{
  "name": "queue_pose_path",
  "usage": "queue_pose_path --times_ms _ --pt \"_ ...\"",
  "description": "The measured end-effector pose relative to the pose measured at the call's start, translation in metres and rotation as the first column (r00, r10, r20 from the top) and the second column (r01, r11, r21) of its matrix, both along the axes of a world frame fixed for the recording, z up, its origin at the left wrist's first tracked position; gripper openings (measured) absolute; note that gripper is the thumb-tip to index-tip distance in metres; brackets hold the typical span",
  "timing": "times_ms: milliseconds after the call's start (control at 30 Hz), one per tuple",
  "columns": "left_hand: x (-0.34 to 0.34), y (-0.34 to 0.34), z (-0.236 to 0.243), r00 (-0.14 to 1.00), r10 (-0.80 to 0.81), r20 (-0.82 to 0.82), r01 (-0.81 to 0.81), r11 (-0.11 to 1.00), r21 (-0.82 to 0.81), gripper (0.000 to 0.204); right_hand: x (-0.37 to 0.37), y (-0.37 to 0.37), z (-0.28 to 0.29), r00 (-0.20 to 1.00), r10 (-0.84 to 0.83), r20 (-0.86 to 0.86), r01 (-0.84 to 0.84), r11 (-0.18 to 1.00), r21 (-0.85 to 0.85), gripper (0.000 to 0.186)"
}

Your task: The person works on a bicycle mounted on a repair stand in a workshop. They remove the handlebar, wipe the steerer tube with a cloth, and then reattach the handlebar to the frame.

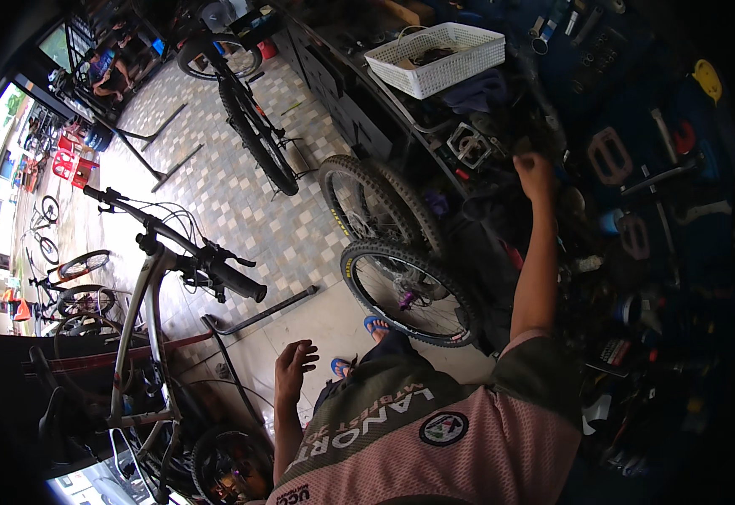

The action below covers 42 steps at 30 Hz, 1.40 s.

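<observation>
I'm hovering my right hand [535,175] by the silver metal piece [470,146], upper right of centre, can't tell if it's gripping; left hand [295,365] is dangling half-curled, looking empty. Best be going gently.

Silver cage-like part [471,145]; white lattice basket [460,78]; grey-beige checkered tiles [207,168]; blue sandals [339,365]; purple hub [406,299].

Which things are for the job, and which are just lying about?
Probably the job:
pedal-shaped metal piece, near the right grip
grey bike, left of the left grip

Seemingly just lying about:
white basket on the bench
wheels by the bench
distant red chairs
</observation>
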<state>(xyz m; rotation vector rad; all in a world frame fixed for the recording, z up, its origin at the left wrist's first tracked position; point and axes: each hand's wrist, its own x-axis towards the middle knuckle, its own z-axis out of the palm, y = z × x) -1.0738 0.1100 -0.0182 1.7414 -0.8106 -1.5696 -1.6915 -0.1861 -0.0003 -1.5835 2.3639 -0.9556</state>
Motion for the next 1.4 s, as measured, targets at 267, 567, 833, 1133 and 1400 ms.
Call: queue_pose_path --times_ms 267,567,833,1133,1400 --pt "0.011 -0.031 0.004 0.979 -0.189 0.073 0.192 0.980 -0.047 0.043 -0.042 0.062 -0.040 0.836 0.088 -0.542 -0.006 0.989 0.150 0.035" --pt "0.046 0.018 -0.018 0.995 -0.078 0.064 0.088 0.982 -0.164 0.042 0.087 0.078 0.089 0.878 0.465 0.113 -0.458 0.885 -0.086 0.024" --pt "0.096 0.042 -0.012 0.980 -0.175 0.096 0.196 0.934 -0.298 0.044 0.414 0.187 0.050 0.533 0.776 0.337 -0.840 0.440 0.317 0.038" --pt "0.222 0.091 -0.053 0.875 0.214 0.435 0.001 0.897 -0.443 0.032 0.642 0.286 -0.050 0.283 0.604 0.745 -0.956 0.120 0.266 0.040" --pt "0.269 0.061 -0.140 0.591 0.796 0.129 -0.743 0.600 -0.296 0.023 0.716 0.299 -0.038 0.048 0.918 0.394 -0.937 -0.095 0.336 0.053"
